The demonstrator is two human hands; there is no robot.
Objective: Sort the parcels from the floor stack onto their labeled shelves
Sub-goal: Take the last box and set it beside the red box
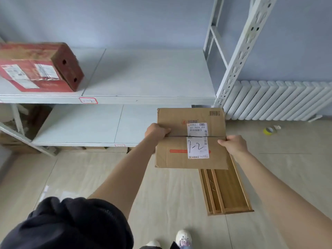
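Both hands — left hand (156, 131), right hand (233, 145) — clamp the "1-2" brown parcel (190, 139) mid-frame, unshelved — red parcel (37, 67) already sits upper left.

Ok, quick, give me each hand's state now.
Left hand: grips the left edge of the box.
Right hand: grips the box's right edge.

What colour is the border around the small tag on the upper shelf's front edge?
Red, on the small white shelf tag, seen in the head view.

Storeroom; labelled metal shelving (149, 99); parcels (36, 67)
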